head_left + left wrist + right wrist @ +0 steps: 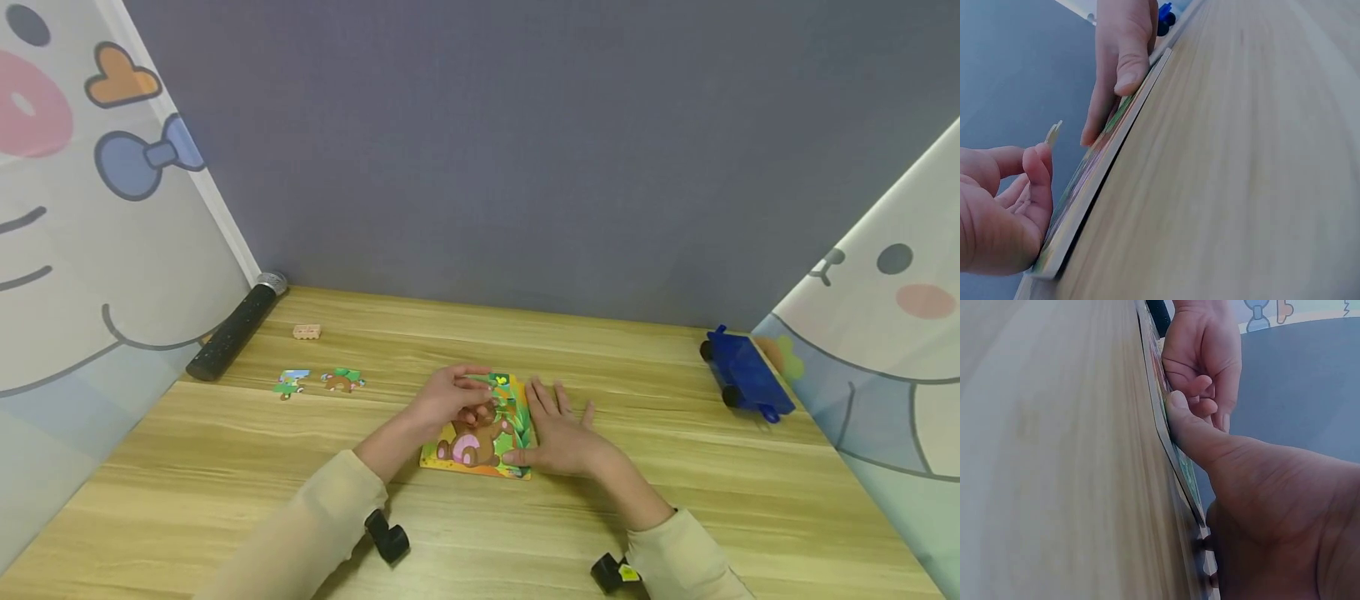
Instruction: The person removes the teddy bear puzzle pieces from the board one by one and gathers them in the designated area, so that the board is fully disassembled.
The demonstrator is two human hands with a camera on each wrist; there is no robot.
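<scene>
A jigsaw puzzle board with a brown bear picture lies flat on the table in front of me. Over its upper left part, my left hand pinches a small thin puzzle piece between thumb and fingertips, held edge-on above the board in the left wrist view. The other fingers of that hand are curled in. My right hand rests at the board's right edge, its fingers spread on the table and its thumb lying on the board. Part of the picture is hidden under the left hand.
Two loose puzzle pieces, one green and blue and one brown, lie to the left. Behind them are a small pink block and a black microphone. A blue toy cart stands far right. A grey wall closes the back.
</scene>
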